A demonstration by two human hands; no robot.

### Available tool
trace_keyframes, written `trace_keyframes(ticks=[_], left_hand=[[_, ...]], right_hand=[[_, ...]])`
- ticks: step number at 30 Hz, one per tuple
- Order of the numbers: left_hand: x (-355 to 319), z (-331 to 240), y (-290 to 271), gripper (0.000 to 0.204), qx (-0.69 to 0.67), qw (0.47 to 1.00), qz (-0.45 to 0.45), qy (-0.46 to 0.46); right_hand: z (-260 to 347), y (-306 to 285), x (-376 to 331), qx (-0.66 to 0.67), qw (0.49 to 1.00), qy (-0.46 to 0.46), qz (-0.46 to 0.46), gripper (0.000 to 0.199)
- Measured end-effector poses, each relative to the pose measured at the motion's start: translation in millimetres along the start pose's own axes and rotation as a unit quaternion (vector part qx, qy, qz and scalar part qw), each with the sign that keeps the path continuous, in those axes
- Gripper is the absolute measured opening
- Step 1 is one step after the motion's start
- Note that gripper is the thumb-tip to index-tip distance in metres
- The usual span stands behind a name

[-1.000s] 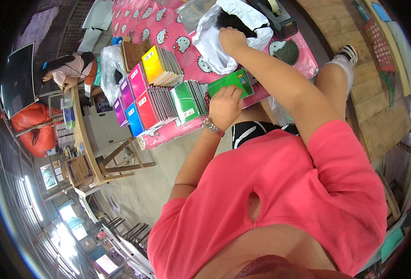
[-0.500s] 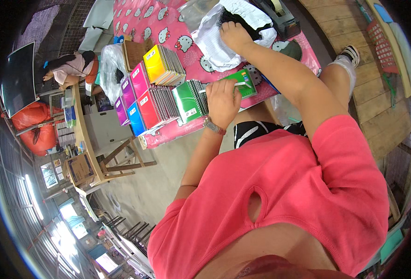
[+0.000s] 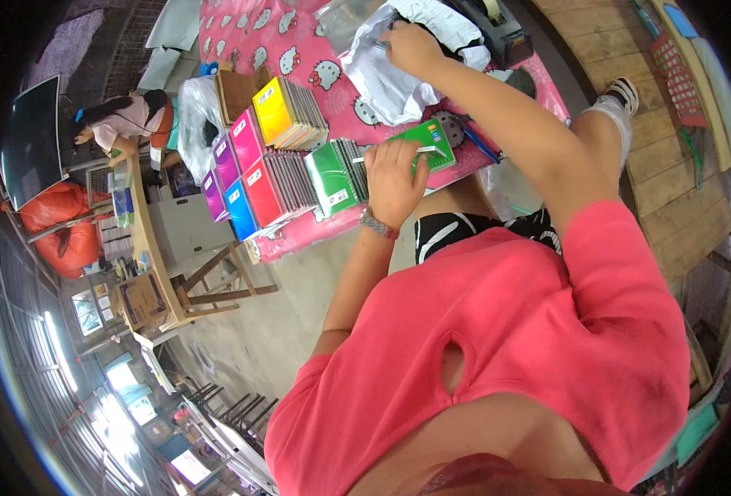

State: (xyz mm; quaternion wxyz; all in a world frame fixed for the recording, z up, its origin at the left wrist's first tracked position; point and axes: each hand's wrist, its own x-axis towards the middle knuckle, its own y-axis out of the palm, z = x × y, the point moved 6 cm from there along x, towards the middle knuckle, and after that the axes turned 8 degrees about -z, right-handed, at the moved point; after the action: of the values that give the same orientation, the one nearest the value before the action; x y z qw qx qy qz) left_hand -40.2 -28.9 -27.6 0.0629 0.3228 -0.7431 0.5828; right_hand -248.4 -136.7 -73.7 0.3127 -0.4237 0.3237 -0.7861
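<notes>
My left hand [image 3: 394, 178] is closed around a thin white stick [image 3: 428, 150], its end poking out past the fingers. Under that hand and to its right lies a green spiral notebook [image 3: 434, 136]; a stack of green notebooks [image 3: 329, 178] touches the hand's left side. My right hand [image 3: 415, 51] reaches over a crumpled white plastic bag [image 3: 371, 74] at the table's far right, with black material beside it. Its fingers are bent together at a small greyish thing, too small to name.
Stacks of red [image 3: 268, 192], yellow [image 3: 279, 114], pink, purple and blue spiral notebooks stand left on the pink patterned tablecloth [image 3: 299, 78]. A black tape dispenser [image 3: 510, 41] sits at the far right. A blue pen [image 3: 483, 147] lies near my right forearm. Another person [image 3: 130, 124] is at the left.
My right hand has shifted slightly up and left off the black material, its fingers drawn together. The white bag has been pushed about. My left hand has barely moved.
</notes>
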Motion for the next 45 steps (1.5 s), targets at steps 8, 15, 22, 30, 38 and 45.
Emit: trace_keyframes(ticks=[8, 15, 22, 30, 38, 45], left_hand=[[-3, 2, -2, 0.02, 0.0, 1.0, -0.006, -0.009], [-2, -2, -2, 0.019, -0.014, 1.0, -0.021, 0.002], [0, -3, 1, 0.018, -0.001, 1.0, -0.013, 0.013], [2, -4, 2, 0.018, -0.013, 1.0, -0.016, 0.015], [2, -5, 2, 0.018, -0.016, 1.0, -0.019, 0.015], [3, -6, 2, 0.018, -0.019, 1.0, -0.011, 0.014]], right_hand=[[42, -70, -37, 0.18, 0.963, -0.152, 0.127, 0.03], [3, -111, -144, 0.364, 0.906, -0.081, 0.201, 0.022], [4, -120, -164, 0.385, 0.916, -0.021, 0.112, 0.021], [12, -131, -165, 0.385, 0.919, -0.031, 0.076, 0.021], [12, -126, -173, 0.4, 0.912, 0.003, 0.09, 0.025], [10, -122, -177, 0.417, 0.904, 0.02, 0.09, 0.027]])
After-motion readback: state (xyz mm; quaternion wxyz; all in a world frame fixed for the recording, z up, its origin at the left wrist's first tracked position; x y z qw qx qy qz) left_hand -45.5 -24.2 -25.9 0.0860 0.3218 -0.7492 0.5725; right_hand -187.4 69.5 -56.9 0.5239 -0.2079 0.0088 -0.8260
